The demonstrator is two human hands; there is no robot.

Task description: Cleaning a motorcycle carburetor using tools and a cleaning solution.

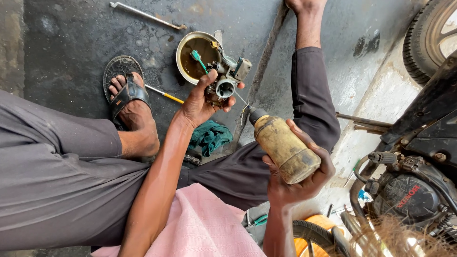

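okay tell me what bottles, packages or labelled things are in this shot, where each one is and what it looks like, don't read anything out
Squeeze bottle: in the right hand, grimy yellow cylinder, dark nozzle aimed at the carburettor held by the left hand.
Engine cover: lower right, on the motorcycle, round, black, with red lettering.
Sandal strap: on the foot at left, black, a small pale mark too tiny to make out.
No signs or screens show.

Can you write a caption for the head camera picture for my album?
Left hand holds a metal carburetor while right hand aims a grimy bottle.

Dark oil-stained concrete floor (71,43), motorcycle (414,181) at right, daylight.
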